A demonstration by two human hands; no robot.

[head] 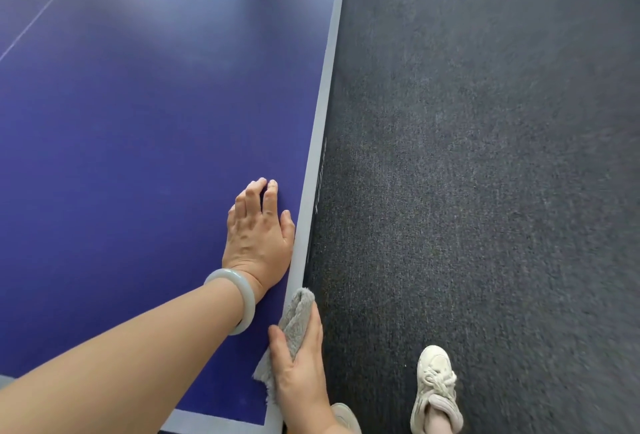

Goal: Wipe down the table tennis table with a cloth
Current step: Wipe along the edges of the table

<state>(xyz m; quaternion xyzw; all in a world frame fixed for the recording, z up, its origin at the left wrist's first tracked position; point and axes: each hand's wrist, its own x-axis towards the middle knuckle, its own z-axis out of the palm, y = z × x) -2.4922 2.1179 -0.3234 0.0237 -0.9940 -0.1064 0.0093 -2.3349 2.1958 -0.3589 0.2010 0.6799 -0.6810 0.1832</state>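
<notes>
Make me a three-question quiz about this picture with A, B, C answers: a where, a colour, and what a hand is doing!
1. Where is the grey cloth?
A. at the side edge of the table tennis table, near its corner
B. in the middle of the top
C. draped over a net

2. What colour is the table top?
A. green
B. blue
C. red

3. What is the left hand doing?
A. gripping the cloth
B. lying flat on the table
C. waving in the air

Answers: 1 A, the right hand holds it against the pale border; 2 B, the surface is deep blue; 3 B, its straight fingers rest on the top.
</notes>
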